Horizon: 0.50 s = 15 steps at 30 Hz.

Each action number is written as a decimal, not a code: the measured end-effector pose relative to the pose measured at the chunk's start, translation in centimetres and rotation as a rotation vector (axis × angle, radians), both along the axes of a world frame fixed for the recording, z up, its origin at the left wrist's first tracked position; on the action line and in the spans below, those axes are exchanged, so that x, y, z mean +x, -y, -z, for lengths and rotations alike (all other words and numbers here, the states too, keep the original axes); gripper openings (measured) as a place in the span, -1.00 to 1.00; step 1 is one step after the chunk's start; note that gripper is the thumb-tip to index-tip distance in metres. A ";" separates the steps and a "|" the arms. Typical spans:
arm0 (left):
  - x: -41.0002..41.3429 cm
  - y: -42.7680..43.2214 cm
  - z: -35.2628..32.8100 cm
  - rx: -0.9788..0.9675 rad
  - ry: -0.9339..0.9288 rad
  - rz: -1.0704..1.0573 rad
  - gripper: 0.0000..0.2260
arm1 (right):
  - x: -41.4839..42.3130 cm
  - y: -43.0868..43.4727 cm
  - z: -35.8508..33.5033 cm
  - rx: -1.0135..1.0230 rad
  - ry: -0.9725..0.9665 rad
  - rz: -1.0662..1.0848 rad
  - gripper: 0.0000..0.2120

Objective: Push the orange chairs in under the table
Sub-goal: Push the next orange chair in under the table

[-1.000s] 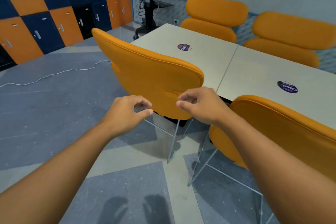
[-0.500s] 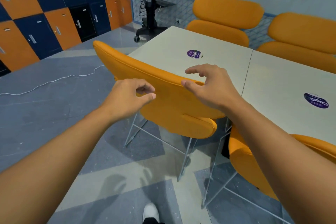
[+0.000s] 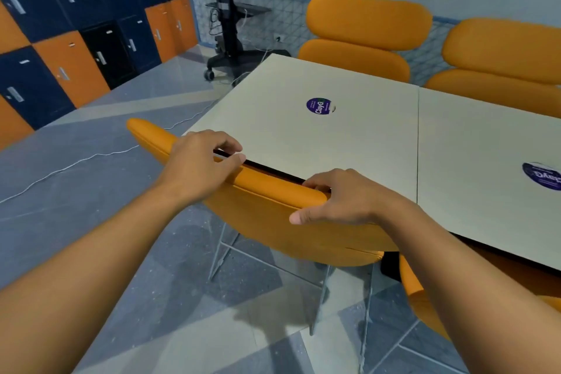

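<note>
Grey-tiled floor (image 3: 76, 206) and a wall of navy and orange metal lockers (image 3: 60, 55), all doors shut, surround 2 pale rectangular tables (image 3: 349, 146) pushed together. Nearest orange upholstered chair (image 3: 273, 218) on thin metal legs stands with its backrest top just beside the table edge. Left hand (image 3: 197, 167) and right hand (image 3: 343, 200) both curl over that backrest, gripping it.
</note>
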State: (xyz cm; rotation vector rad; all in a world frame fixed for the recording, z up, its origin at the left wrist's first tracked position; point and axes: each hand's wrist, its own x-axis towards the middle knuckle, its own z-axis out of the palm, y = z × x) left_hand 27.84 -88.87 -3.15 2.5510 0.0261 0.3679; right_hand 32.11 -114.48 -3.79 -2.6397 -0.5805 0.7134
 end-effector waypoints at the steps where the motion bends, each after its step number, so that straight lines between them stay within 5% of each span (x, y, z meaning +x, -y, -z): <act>1: 0.7 -0.5 0.3 0.030 -0.020 0.001 -0.84 | 0.0 -0.1 0.0 -0.021 -0.013 -0.003 -0.14; 7: 4.0 -3.7 1.0 0.120 -0.207 0.099 -0.75 | -0.4 -1.0 0.3 -0.162 0.052 0.096 -0.20; 15: 5.7 -6.7 2.1 0.301 -0.307 0.247 -0.36 | -2.9 -2.7 0.7 -0.326 0.266 0.350 -0.20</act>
